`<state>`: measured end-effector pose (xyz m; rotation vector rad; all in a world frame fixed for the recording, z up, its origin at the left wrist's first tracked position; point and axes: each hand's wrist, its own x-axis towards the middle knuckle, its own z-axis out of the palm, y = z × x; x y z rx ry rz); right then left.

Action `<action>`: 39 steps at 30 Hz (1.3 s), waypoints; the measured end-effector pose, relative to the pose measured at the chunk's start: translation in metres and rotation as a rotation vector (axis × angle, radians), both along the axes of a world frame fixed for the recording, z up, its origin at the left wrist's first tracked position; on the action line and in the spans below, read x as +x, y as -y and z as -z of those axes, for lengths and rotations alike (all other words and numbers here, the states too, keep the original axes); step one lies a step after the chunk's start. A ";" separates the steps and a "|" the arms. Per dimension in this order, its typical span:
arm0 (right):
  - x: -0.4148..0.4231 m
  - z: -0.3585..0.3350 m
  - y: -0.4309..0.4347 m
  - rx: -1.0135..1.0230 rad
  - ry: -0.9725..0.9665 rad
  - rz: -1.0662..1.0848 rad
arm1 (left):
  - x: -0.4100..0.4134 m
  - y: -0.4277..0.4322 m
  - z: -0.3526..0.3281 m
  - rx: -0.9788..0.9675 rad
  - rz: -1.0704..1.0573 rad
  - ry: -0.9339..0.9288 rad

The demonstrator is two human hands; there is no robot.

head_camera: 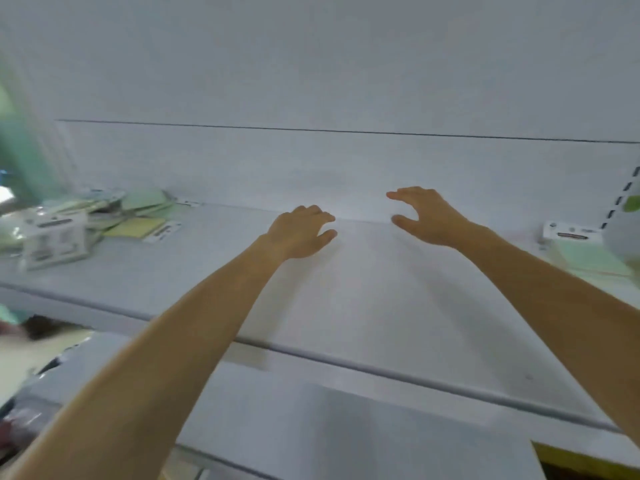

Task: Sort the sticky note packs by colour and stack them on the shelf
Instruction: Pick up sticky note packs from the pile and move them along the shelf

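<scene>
- Head view: both hands are out over the bare middle of the shelf point(346, 289). The left hand point(299, 233) has its fingers loosely curled and holds nothing; the right hand point(426, 216) is spread wide, also empty.
- Sorting looks barely started to me. A messy heap of sticky note packs point(104, 220), green and yellow mixed, sits at the left end, well apart from the hands.
- One green pack point(585, 254) lies alone at the far right, maybe the start of a colour pile.
- Nothing blocks the middle. Blurry clutter point(31, 341) sits lower left; can't tell what it is.
</scene>
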<state>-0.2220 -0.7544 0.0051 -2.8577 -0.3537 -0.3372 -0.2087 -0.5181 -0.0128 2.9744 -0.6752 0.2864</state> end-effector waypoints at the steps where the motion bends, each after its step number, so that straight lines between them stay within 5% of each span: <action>1: 0.006 -0.001 -0.029 -0.001 0.006 -0.043 | -0.001 -0.029 -0.001 -0.003 -0.041 -0.001; 9: 0.038 0.002 -0.245 0.079 -0.033 -0.308 | -0.011 -0.236 0.002 -0.065 -0.318 0.004; 18: 0.112 0.013 -0.387 0.161 -0.112 -0.408 | 0.014 -0.370 0.004 -0.168 -0.536 0.085; 29: 0.215 0.020 -0.477 0.249 -0.271 -0.166 | 0.096 -0.471 -0.002 -0.316 -0.615 0.003; 39: 0.210 0.015 -0.468 0.484 -0.371 -0.067 | 0.152 -0.499 -0.009 -0.323 -0.426 -0.414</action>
